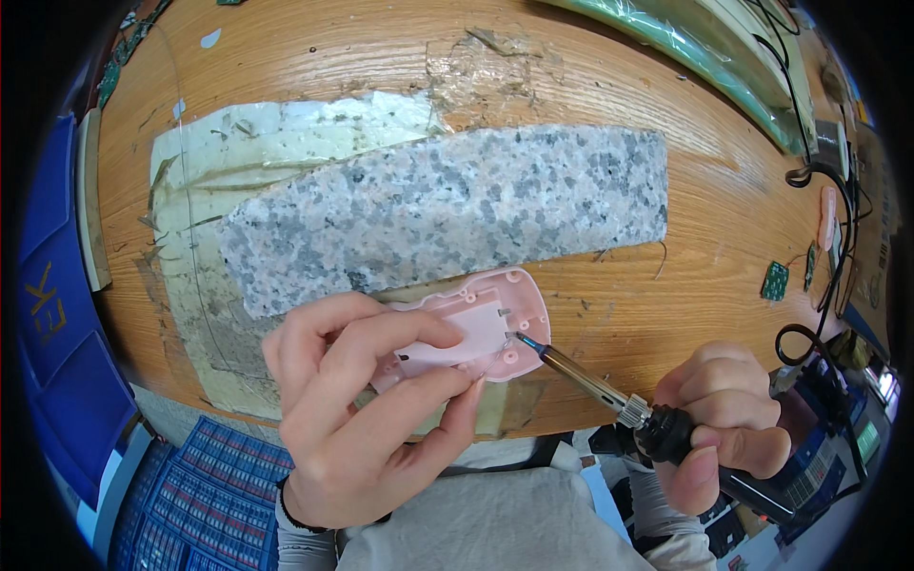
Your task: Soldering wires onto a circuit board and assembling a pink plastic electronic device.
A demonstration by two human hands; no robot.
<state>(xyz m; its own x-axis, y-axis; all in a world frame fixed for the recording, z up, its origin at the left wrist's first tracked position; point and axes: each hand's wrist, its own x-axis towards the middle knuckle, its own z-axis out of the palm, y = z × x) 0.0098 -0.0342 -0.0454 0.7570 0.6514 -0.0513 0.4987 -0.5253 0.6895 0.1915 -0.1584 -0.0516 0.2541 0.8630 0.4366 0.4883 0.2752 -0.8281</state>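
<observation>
Half-curled left hand (357,400) grips pink shell (533,312) from its left; inside, pale block (484,335). Right of shell, fisted right hand (721,409) holds soldering iron (588,383).

gold letters (45,303) | blue panel (71,205), far left | brown box (870,190), far right: print too small

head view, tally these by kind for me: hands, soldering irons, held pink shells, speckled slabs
Left hand and right hand: 2
Soldering iron: 1
Held pink shell: 1
Speckled slab: 1
Total: 5
</observation>
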